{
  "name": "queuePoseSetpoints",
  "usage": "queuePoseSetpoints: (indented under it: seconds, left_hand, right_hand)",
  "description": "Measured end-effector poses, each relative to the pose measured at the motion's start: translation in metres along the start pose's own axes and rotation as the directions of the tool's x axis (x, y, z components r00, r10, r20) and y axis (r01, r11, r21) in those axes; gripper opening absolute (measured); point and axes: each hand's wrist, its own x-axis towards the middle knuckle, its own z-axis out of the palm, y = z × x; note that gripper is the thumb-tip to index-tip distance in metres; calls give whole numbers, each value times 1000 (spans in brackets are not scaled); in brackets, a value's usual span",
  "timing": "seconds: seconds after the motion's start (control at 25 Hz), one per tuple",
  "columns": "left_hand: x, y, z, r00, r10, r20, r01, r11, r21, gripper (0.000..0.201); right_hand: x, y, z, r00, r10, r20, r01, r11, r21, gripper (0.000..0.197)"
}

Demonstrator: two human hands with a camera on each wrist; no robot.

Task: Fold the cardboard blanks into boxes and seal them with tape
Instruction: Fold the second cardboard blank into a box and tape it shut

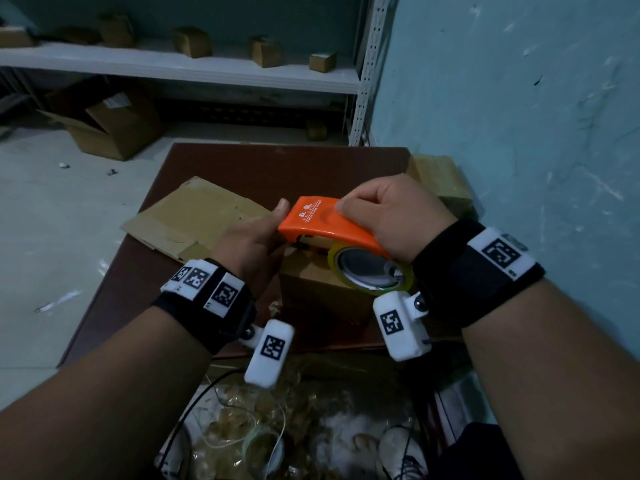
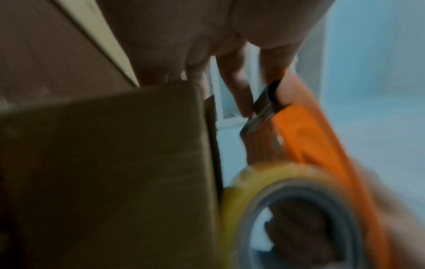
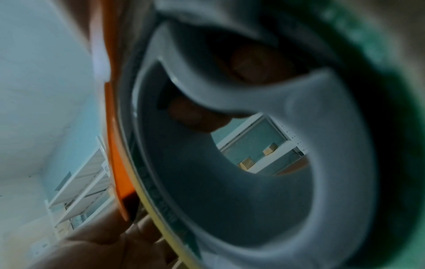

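Right hand (image 1: 391, 216) has a closed grip over the top of the orange dispenser (image 1: 325, 223), thumb on its upper face, fingers curled down the far side; right wrist view shows fingertips (image 3: 250, 67) through the roll core. Tape roll (image 1: 370, 270), yellowish, sits in the dispenser's near end, just above the box (image 1: 322, 292). Box stands on the bench (image 1: 242, 161), directly under the dispenser, near the bench's front edge. Left hand (image 1: 252, 244) is at the dispenser's front end, thumb up against the orange nose, fingers down at the blade end; left wrist view shows fingers (image 2: 236, 87) straight beside the metal blade (image 2: 264, 107), touching the box top edge, not wrapped round anything. Left wrist view is blurred. Flat blanks (image 1: 194, 220) lie on the bench left of the box. More small boxes on the shelf (image 1: 207, 69) behind the bench.
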Motion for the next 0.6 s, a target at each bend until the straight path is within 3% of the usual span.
queuePoseSetpoints:
  seconds: [0.08,0.24,0.36,0.6]
  left_hand:
    - [1,1,-1,998,44,-40,-44,999,5,47]
    - [-5,5,1,991,80,-106,-75,996,47,33]
    - [-9,5,2,997,47,-63,-42,995,86,37]
    - [-13,12,6,993,61,-100,-52,995,82,21]
  right_hand:
    - [1,0,0,1000,-1,-1,1,1000,-9,26]
    - [3,0,0,1000,-3,-4,3,1000,-10,26]
    - [4,-1,0,1000,0,4,0,1000,-8,25]
    - [3,0,1,1000,4,-3,-4,1000,0,24]
